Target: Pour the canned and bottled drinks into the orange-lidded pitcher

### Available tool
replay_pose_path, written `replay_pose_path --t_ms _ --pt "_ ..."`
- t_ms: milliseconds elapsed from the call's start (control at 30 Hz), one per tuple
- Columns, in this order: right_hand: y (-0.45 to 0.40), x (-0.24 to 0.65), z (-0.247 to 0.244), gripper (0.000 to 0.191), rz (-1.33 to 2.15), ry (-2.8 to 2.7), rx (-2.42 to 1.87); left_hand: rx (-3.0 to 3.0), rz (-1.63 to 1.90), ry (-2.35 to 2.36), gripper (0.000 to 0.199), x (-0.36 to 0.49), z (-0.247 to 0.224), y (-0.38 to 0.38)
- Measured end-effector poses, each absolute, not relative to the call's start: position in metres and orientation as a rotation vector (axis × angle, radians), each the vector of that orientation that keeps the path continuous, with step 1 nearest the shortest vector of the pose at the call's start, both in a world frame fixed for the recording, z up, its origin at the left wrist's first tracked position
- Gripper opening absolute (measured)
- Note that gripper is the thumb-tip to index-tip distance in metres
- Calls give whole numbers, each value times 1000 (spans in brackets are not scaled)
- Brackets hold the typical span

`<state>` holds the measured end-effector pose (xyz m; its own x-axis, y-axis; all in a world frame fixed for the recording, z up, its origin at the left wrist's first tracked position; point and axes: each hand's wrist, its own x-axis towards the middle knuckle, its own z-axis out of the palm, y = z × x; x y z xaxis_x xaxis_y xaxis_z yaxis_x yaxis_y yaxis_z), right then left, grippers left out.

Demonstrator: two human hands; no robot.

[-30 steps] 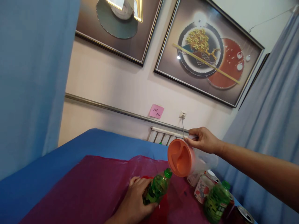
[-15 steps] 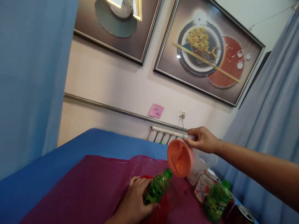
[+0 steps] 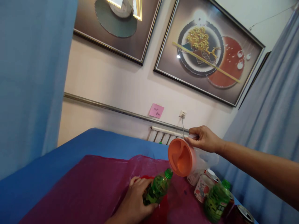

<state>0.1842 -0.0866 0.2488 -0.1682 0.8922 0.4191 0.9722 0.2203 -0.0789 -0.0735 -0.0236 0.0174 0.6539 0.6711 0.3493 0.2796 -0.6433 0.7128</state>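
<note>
My left hand [image 3: 137, 196] is wrapped round a green plastic bottle [image 3: 158, 188], tilted so its uncapped mouth points up and to the right. My right hand [image 3: 202, 140] grips the handle of a pitcher with an orange top [image 3: 181, 157] and a clear body, tipped on its side towards the bottle. The orange rim sits just beside the bottle's mouth. Whether liquid runs between them I cannot tell. Below the bottle lies something bright red [image 3: 162, 214], mostly hidden by my left hand, and a few pale drops show near my thumb.
On the right stand another green bottle [image 3: 217, 200], a white jar with red print [image 3: 204, 186] and a dark can [image 3: 243, 214]. A purple-red sheet [image 3: 77, 189] covers part of the blue table [image 3: 107, 141]. A metal rail [image 3: 116, 109] and a pink note [image 3: 156, 110] are on the wall; blue curtains [image 3: 35, 77] hang at both sides.
The pitcher and my right hand have shifted very slightly to the right and up. My left hand and the bottle look nearly unmoved.
</note>
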Motion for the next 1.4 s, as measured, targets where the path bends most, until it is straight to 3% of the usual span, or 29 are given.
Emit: replay_pose_path --t_ms 1133,1400 --pt "-88 186 247 46 -274 -2118 -1742 2269 809 730 40 -74 21 -26" --pt "-88 180 249 45 -274 -2145 -1740 2252 820 721 47 -74 13 -23"
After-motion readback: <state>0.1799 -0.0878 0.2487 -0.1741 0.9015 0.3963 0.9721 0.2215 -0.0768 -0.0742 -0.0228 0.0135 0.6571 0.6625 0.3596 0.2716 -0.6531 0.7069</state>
